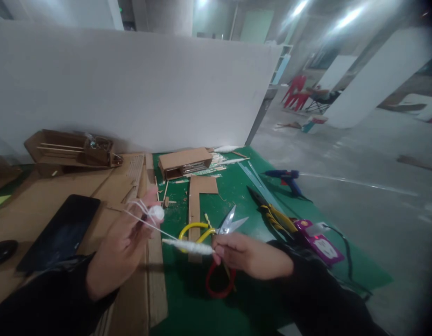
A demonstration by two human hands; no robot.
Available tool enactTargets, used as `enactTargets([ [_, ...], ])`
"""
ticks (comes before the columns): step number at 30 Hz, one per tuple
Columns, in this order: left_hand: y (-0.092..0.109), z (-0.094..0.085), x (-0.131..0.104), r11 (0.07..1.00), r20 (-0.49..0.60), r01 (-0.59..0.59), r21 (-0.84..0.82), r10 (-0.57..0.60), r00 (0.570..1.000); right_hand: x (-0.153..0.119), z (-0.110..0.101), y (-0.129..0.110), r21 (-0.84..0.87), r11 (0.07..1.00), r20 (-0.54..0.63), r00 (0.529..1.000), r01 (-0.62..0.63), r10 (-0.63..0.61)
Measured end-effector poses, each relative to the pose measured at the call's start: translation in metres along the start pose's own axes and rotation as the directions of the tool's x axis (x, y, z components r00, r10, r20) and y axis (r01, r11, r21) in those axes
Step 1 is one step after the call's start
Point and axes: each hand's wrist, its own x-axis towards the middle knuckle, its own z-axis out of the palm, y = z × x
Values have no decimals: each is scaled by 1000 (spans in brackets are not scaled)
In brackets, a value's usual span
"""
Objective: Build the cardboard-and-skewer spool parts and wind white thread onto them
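My right hand [247, 256] pinches the right end of a thin wooden stick wound with white string [193, 247], held level over the green tabletop. A strand runs from that winding to my left hand [126, 238], whose curled fingers hold a small ball of white string [156, 213]. Loose loops of string cross the left fingers, which are slightly blurred. Beneath the stick and my right hand lie spread scissors [231, 224] with one yellow and one red handle. Part of the handles is hidden by the stick and hand.
Left lie cardboard sheets [86, 179], a black phone [61, 228] and a dark mouse [3, 252]. Cardboard boxes [186, 161] stand near the white partition [131, 88]. On the right are yellow-handled pliers [277, 217], a blue glue gun [287, 177] and a purple power strip [319, 242].
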Motion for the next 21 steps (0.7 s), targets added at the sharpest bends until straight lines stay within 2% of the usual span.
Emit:
enactTargets([
  [2, 2, 1, -11, 991, -37, 7, -137, -12, 999, 1, -2, 6, 170, 985, 5, 1000, -25, 25],
  [4, 1, 1, -21, 955, -30, 28, -294, -39, 999, 1, -3, 11, 323, 946, 24, 999, -43, 37],
  [8, -1, -4, -30, 837, 118, 103, -538, -47, 992, 0, -3, 20, 468, 882, 62, 998, -43, 15],
  [11, 4, -6, -30, 718, 224, 210, -663, -78, 971, 0, -1, 25, 522, 851, 109, 994, -57, 0],
  [14, 9, -8, -31, 629, 327, 334, -702, -131, 936, 0, 1, 30, 565, 821, 178, 984, -80, -26],
  [17, 6, -13, -28, 634, 415, 408, -657, -148, 898, 0, 0, 33, 568, 817, 257, 965, -102, -58],
  [19, 2, -17, -24, 656, 421, 422, -626, -171, 891, -2, -1, 35, 544, 831, 307, 949, -115, -69],
  [21, 1, -22, -19, 661, 374, 420, -622, -220, 901, -3, -5, 37, 506, 854, 330, 942, -124, -59],
])
